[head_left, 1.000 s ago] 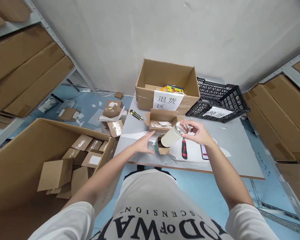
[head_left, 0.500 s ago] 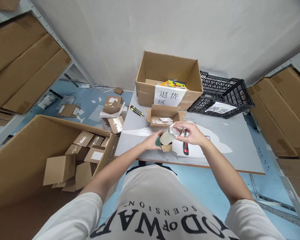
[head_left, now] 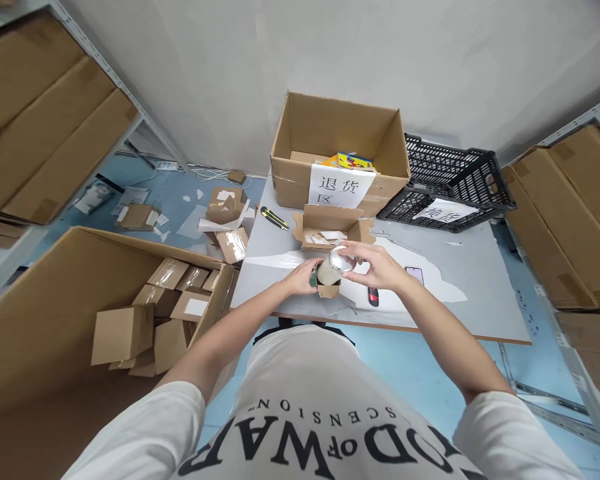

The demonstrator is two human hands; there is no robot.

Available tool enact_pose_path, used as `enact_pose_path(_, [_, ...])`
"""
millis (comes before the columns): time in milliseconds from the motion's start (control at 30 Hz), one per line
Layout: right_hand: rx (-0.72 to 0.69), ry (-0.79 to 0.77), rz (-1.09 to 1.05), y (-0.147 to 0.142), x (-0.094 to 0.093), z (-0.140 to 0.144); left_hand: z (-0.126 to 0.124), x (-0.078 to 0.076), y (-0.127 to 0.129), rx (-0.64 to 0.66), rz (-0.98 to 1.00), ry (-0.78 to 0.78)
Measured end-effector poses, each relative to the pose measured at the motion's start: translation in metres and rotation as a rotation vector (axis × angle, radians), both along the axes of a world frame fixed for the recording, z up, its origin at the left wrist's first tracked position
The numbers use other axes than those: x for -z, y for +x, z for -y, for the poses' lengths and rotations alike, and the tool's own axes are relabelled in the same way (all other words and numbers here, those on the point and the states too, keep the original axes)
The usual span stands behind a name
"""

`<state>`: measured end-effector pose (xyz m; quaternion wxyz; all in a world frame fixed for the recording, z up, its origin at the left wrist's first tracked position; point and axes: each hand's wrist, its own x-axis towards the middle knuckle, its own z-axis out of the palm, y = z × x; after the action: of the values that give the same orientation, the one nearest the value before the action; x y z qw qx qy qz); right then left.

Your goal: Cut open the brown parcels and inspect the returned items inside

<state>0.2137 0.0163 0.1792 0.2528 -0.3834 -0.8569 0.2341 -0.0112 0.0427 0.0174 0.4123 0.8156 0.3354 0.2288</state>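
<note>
My left hand (head_left: 303, 277) is wrapped around the side of a small carton (head_left: 329, 291) with a dark green face and a brown flap folded open toward me. A cream-coloured jar (head_left: 327, 271) with a shiny silver lid leans to the right, its lower end inside the carton. With thumb and fingers, my right hand (head_left: 377, 265) grips the jar by its lid. The jar's base is hidden by the carton. Just beneath my right hand lies a red and black utility knife (head_left: 373, 296), partly covered.
Behind my hands stands an open carton (head_left: 330, 237) with white paper slips. Farther back are a large labelled box (head_left: 290, 183) and a black crate (head_left: 450, 180). A yellow-black cutter (head_left: 274, 218) and a phone (head_left: 415, 274) lie on the table. A big box (head_left: 130, 247) of cartons is at left.
My right hand and the jar have shifted slightly left, with the carton. The phone beside my right wrist now shows more fully, and more of the red knife is covered.
</note>
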Motion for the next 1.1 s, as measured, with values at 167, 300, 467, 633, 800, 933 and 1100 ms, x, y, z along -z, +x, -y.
enact_pose_path(167, [0.008,0.030,0.025,0.001,0.001,-0.006,-0.003,0.003,-0.001,0.017,-0.009,-0.010])
enact_pose_path(300, [-0.052,0.028,0.069,-0.004,0.005,-0.005,-0.003,0.004,-0.001,0.018,-0.022,-0.018])
enact_pose_path(467, [-0.081,-0.011,0.092,-0.011,0.014,-0.002,-0.006,0.004,-0.001,-0.019,-0.014,-0.014])
enact_pose_path(633, [0.058,-0.080,0.055,-0.007,0.036,-0.001,-0.004,0.006,0.000,-0.010,0.000,0.001])
enact_pose_path(800, [0.072,-0.125,0.112,-0.009,0.069,0.001,-0.002,0.004,0.000,-0.028,-0.003,-0.017])
enact_pose_path(933, [0.004,-0.061,0.226,-0.018,0.083,0.002,-0.002,0.003,-0.002,-0.017,-0.012,-0.006])
enact_pose_path(1100, [-0.014,0.042,0.379,-0.029,0.092,0.004,-0.003,0.006,-0.004,-0.043,0.003,-0.009])
